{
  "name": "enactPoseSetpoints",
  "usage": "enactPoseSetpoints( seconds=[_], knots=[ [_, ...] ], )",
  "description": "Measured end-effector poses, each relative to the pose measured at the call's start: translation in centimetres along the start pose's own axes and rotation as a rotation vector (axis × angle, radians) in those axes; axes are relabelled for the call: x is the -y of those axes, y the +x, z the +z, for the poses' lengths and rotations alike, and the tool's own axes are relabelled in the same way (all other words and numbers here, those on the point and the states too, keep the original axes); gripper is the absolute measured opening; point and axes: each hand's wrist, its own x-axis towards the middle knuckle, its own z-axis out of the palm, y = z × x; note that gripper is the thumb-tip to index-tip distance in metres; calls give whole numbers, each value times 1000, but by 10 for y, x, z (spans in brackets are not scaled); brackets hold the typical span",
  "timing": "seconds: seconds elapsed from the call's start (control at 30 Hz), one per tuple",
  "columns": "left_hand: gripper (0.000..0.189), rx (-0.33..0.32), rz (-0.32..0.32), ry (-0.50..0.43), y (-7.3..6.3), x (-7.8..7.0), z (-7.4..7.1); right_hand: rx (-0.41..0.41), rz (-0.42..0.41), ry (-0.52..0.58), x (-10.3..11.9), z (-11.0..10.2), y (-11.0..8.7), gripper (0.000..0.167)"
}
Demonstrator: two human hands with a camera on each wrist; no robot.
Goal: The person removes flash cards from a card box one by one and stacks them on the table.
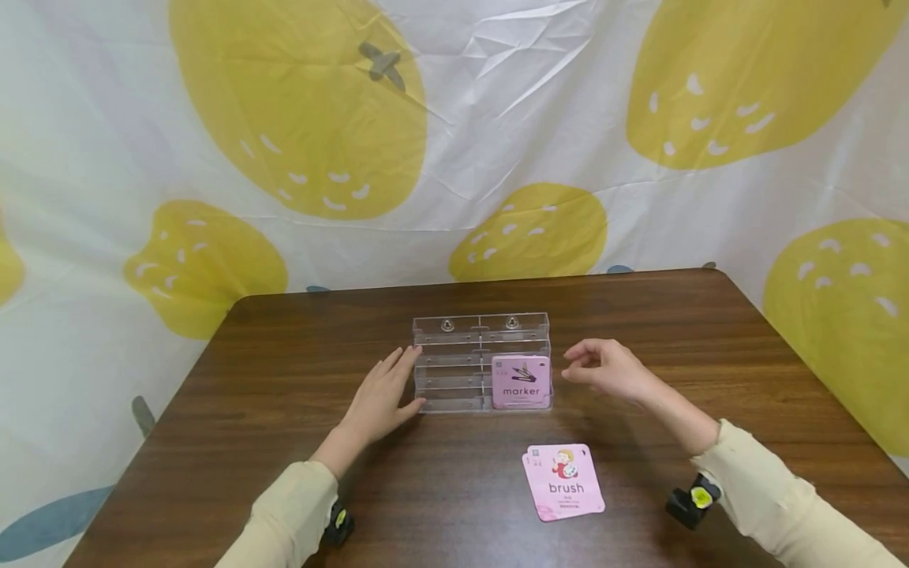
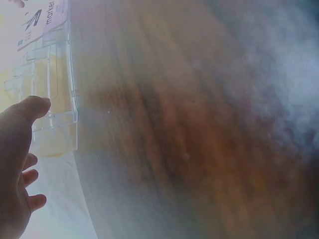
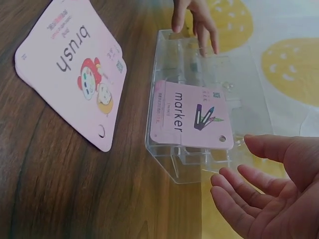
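Observation:
A clear plastic tiered card holder (image 1: 450, 383) stands on the table, with a pink "marker" card (image 1: 521, 382) in its front right slot. My left hand (image 1: 379, 394) rests against the holder's left side, thumb near the front corner and fingers farther back. To the right of the holder, my right hand (image 1: 611, 371) hovers apart from it with loosely bent fingers and nothing in them; the right wrist view shows its fingers (image 3: 239, 191) beside the marker card. Nearer the front lies a small stack of pink cards, with a "brush" card (image 1: 566, 483) on top.
The brown wooden table (image 1: 298, 347) reaches back to a white cloth (image 1: 483, 95) printed with yellow fruit. Both wrists carry small black devices, one of them by the right sleeve (image 1: 753, 473). The holder's other slots show no cards.

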Motion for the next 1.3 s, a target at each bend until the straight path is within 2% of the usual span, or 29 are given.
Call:
enactPoseSetpoints(
  seconds=[0.3,0.47,0.77,1.03,1.3],
  knots=[
    [76,-12,13,-9,0,1,1,-19,-9,-16,1,6,5,34],
    [76,-11,14,-11,0,1,1,-47,-51,-25,2,11,8,32],
    [76,5,-5,-13,0,1,1,-69,-67,35,1,19,11,32],
    [76,2,0,-16,0,1,0,-165,-96,4,-5,25,14,29],
    [76,9,-7,-19,0,0,0,-233,-114,21,-12,33,17,25]
  ],
)
